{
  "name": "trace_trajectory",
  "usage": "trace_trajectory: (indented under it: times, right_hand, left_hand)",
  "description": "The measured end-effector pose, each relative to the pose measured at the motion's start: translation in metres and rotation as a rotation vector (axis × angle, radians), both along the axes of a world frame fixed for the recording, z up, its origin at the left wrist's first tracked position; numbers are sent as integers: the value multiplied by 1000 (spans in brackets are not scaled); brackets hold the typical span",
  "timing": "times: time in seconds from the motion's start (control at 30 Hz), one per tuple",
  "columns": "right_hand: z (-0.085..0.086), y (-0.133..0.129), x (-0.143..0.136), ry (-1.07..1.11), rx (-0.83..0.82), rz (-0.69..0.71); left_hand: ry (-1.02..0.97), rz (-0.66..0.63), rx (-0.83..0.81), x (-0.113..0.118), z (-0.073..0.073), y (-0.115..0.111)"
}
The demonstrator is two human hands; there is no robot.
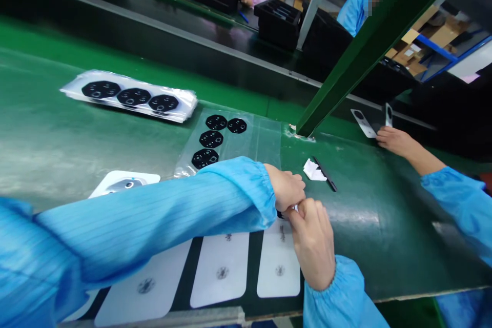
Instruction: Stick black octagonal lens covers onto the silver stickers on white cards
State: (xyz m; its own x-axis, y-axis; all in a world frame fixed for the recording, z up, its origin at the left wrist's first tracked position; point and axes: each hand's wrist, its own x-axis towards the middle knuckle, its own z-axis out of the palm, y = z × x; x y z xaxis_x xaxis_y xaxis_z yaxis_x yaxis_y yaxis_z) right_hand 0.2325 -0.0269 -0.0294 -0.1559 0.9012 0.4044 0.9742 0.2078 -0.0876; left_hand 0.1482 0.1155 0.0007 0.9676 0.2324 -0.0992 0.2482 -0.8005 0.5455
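Left hand (286, 187) and right hand (315, 246) work at dark piece (280, 214) by white panel (279, 286), can't tell exact grips; next move likely needs steady fingertips.

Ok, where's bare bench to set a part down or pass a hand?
Widest: green bench between the black stick and the co-worker's sleeve. Second: left, between the bagged disc stack and the left sleeve. Crowded: around left hand and right hand, with white plates nearside and loose discs beyond.
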Motion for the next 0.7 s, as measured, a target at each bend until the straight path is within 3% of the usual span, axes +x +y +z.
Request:
trace_trajectory:
  times: [0.17,0.47,0.6,0.7]
  right_hand:
    - [-2,-1,3,16,40,-28]
    - [-1,2,4,71,-21,-7]
    - [3,5,15,505,-240,-19]
    - [2,3,29,875,-292,-106]
  left_hand:
    - [129,-186,26,0,8,1]
    - [222,-234,84,2,14,1]
    - [253,-249,112,1,16,0]
    - [260,-257,132,-1,15,1]
